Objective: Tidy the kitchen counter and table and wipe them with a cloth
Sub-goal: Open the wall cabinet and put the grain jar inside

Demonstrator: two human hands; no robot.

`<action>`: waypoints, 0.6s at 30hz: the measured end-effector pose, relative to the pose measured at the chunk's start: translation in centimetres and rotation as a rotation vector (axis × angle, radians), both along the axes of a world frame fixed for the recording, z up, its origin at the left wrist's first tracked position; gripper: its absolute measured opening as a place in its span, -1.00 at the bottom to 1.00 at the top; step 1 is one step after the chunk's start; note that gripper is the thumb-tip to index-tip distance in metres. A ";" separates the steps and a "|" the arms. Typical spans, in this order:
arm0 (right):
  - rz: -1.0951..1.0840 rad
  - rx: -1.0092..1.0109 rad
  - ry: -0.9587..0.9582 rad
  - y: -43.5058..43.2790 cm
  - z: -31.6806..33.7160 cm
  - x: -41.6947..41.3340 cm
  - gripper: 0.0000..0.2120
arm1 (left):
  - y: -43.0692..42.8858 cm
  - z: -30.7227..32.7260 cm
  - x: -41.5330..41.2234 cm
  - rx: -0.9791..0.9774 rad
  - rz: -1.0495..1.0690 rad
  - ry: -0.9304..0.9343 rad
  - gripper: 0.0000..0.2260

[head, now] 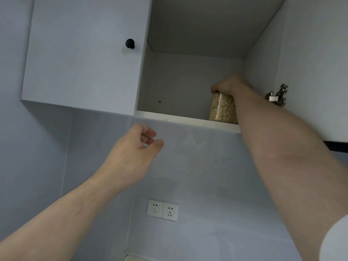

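A clear jar of pale grain stands upright on the bottom shelf of an open wall cupboard, near its right side. My right hand reaches up into the cupboard and grips the jar's top from above; the lid is hidden under my fingers. My left hand hovers lower, in front of the wall just below the shelf edge, fingers loosely curled and apart, holding nothing.
The left cupboard door is closed, with a black knob. The right door swings open, its metal hinge showing. Two white wall sockets sit on the blue-grey wall below. The rest of the cupboard interior holds nothing visible.
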State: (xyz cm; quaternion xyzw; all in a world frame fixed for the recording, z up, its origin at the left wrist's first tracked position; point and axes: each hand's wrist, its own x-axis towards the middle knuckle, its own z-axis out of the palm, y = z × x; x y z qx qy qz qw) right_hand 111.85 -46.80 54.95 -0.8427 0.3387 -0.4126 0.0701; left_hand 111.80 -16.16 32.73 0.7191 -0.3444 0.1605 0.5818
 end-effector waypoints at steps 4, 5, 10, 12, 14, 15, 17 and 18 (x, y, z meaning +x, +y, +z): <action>-0.100 -0.162 0.011 0.3 -1.5 -0.6 -0.33 | -0.3 -0.2 -0.1 -0.019 -0.007 0.015 -0.87; -0.119 -0.219 0.013 1.0 -1.7 -1.0 -0.28 | -0.1 -0.2 -0.3 -0.033 -0.013 0.018 -0.87; 0.102 -0.581 -0.368 9.3 -8.6 -2.2 -0.29 | 3.0 -2.9 -0.5 -0.061 -0.008 0.106 -0.90; 0.367 -0.723 -0.523 14.5 -14.4 -3.5 -0.52 | 5.1 -5.3 -0.8 -0.054 -0.007 0.165 -0.94; 0.652 -0.803 -0.612 19.8 -20.7 -5.3 -0.76 | 7.3 -8.2 -1.0 -0.068 0.016 0.245 -0.96; 0.754 -0.793 -0.630 21.7 -24.0 -5.7 -0.83 | 8.4 -9.8 -1.0 -0.083 0.036 0.288 -0.96; 0.909 -0.611 -0.570 24.6 -31.0 -5.0 -0.89 | 10.5 -13.4 -1.0 -0.105 0.088 0.386 -0.97; 0.951 -0.440 -0.490 25.8 -34.9 -4.0 -0.91 | 11.6 -15.7 -1.1 -0.112 0.120 0.446 -0.96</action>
